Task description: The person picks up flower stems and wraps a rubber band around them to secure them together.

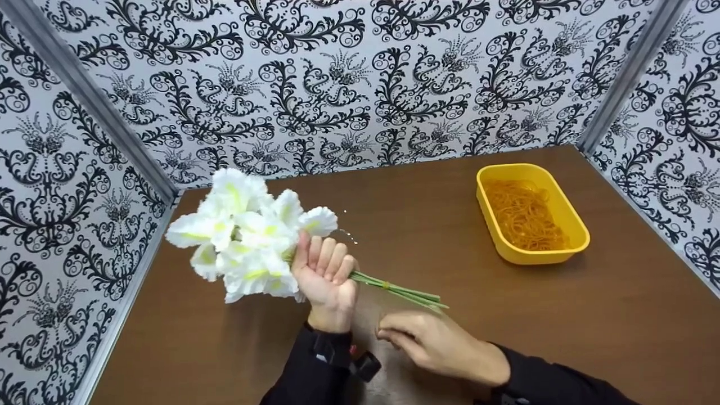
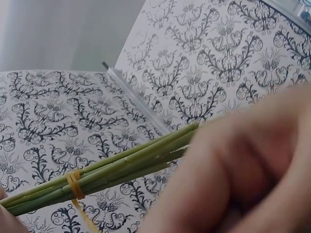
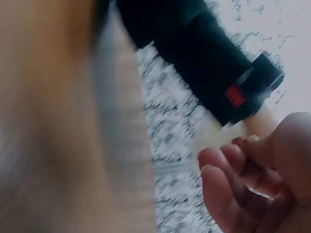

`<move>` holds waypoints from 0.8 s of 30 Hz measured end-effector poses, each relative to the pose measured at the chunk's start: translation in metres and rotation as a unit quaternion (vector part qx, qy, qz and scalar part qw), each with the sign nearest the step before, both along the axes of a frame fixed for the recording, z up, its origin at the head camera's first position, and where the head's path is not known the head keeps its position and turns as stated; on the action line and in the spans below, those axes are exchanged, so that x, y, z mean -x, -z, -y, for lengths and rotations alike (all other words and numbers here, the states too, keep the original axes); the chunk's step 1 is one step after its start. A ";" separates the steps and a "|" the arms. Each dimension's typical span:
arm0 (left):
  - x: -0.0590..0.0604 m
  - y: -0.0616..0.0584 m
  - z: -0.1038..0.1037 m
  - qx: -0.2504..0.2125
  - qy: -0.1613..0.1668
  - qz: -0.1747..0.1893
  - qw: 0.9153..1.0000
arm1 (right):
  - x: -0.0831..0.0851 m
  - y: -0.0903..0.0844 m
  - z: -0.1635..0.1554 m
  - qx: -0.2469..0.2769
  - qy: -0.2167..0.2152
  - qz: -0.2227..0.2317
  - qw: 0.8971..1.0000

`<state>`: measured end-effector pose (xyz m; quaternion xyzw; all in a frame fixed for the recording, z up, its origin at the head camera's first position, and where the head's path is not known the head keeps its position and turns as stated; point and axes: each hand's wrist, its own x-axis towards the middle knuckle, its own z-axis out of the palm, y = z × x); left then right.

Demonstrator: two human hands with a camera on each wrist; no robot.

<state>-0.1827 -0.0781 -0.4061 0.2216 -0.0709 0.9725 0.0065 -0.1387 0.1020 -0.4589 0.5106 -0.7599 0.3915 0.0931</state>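
In the head view my left hand (image 1: 329, 275) grips a bunch of white artificial flowers (image 1: 247, 236) by the stems, just below the blooms. The green stems (image 2: 131, 158) stick out past the little-finger side, pointing right. A yellow rubber band (image 2: 74, 184) is wrapped round them, and one strand of it stretches down out of the left wrist view. Just below the stem ends is my right hand (image 1: 433, 343), fingers curled and thumb against the index finger. A small yellowish bit of the band (image 3: 251, 139) shows at its pinched fingertips.
A yellow plastic tub (image 1: 576, 244) of amber rubber bands (image 1: 526, 216) stands at the back right of the brown table (image 1: 405, 208). Patterned black-and-white panels (image 1: 349, 90) enclose the table at the back and both sides. Black straps with small devices sit on the wrists.
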 end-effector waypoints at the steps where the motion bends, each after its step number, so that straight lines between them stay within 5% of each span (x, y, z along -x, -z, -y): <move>1: 0.001 0.000 0.001 0.003 -0.009 0.001 1.000 | -0.002 -0.003 0.000 0.006 -0.003 -0.004 1.000; 8: 0.005 0.001 0.004 0.059 -0.087 -0.017 0.994 | -0.007 -0.018 -0.002 0.063 -0.002 -0.051 0.997; 12: 0.007 0.001 0.003 0.092 -0.105 -0.030 0.990 | -0.003 -0.032 -0.015 0.081 0.012 -0.061 0.995; 17: 0.006 0.001 0.000 0.129 -0.085 -0.047 0.987 | 0.008 -0.051 -0.037 0.100 0.037 -0.060 0.993; 20: 0.004 0.002 -0.002 0.148 -0.055 -0.052 0.986 | 0.018 -0.058 -0.047 0.085 0.078 -0.125 0.985; 24: 0.002 0.004 -0.005 0.165 0.001 -0.042 0.985 | 0.031 -0.058 -0.055 0.064 0.152 -0.224 0.960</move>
